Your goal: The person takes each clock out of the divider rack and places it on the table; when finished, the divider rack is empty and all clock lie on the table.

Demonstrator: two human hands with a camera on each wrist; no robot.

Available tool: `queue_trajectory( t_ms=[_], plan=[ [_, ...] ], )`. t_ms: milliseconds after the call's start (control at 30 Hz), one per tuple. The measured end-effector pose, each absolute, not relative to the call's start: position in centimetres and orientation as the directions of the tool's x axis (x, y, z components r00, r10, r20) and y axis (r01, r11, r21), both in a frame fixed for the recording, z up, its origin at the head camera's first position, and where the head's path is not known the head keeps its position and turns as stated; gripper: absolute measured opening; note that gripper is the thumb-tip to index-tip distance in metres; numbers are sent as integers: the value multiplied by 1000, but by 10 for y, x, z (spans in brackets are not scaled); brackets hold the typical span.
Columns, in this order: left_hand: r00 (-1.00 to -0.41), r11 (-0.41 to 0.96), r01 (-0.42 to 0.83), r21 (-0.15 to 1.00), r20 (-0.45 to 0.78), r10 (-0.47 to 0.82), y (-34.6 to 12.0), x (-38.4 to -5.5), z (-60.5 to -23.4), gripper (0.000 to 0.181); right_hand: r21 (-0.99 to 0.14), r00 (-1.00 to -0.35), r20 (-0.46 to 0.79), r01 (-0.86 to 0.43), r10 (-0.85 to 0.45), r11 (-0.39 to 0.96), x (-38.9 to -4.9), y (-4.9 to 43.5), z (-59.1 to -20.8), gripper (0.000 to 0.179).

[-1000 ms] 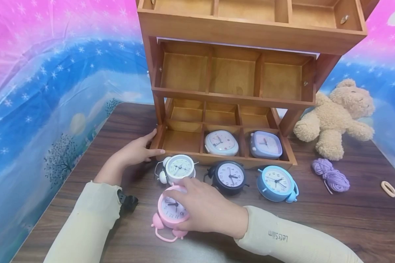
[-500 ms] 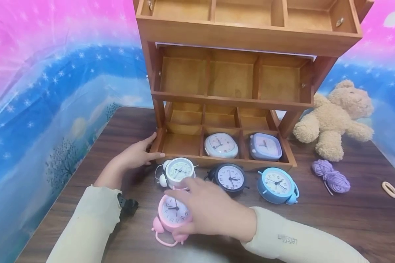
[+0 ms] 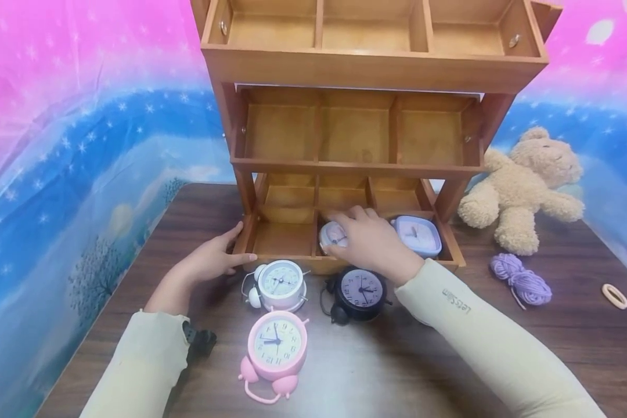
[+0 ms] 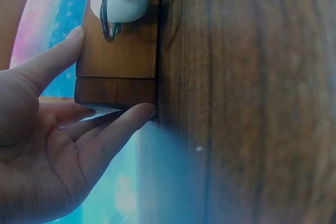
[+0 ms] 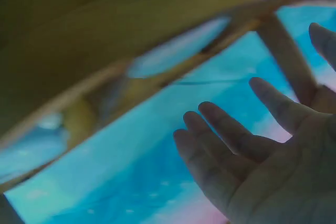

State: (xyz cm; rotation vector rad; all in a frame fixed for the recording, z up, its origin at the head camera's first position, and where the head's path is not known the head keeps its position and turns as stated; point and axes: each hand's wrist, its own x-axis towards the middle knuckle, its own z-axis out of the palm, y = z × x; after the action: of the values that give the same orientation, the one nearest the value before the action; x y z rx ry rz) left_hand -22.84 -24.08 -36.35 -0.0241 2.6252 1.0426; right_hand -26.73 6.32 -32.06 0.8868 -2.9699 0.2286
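Observation:
My left hand (image 3: 214,255) holds the lower left corner of a wooden shelf rack (image 3: 287,264), thumb at the front edge and fingers around the side, as the left wrist view shows. My right hand (image 3: 368,235) reaches over the oval pale clock (image 3: 334,235) in the middle bottom compartment, partly covering it. In the right wrist view its fingers (image 5: 231,129) are spread, apart from the rack. A square lavender clock (image 3: 418,235) sits in the right compartment. On the table lie a white (image 3: 281,284), a black (image 3: 362,290) and a pink alarm clock (image 3: 277,345). My right sleeve hides the blue one.
A teddy bear (image 3: 525,186) sits right of the rack. Before it lie a purple yarn skein (image 3: 522,280) and a small beige ring (image 3: 615,296). The rack's upper tiers (image 3: 373,67) overhang the bottom row. A printed cloth (image 3: 110,145) hangs behind the table.
My right hand has let go of the pink clock and moved up and right to the oval clock. The pink clock stays on the table. My left hand keeps to the rack's corner.

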Motion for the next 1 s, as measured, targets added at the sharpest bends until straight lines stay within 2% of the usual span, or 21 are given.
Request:
queue_trajectory(
  t_ms=[167, 533, 1000],
  plan=[
    [-950, 728, -140, 671, -298, 92, -241, -227, -365, 99, -196, -872, 5, -482, -490, 854, -284, 67, -331, 73],
    [-955, 731, -130, 670, -283, 89, -241, -229, -366, 101, -243, -901, -59, -405, -430, 882, -298, 61, -338, 82],
    [-962, 723, -97, 684, -250, 108, -240, -227, -369, 102, -210, -919, -94, -358, -383, 910, -302, 58, -349, 89]
  ],
)
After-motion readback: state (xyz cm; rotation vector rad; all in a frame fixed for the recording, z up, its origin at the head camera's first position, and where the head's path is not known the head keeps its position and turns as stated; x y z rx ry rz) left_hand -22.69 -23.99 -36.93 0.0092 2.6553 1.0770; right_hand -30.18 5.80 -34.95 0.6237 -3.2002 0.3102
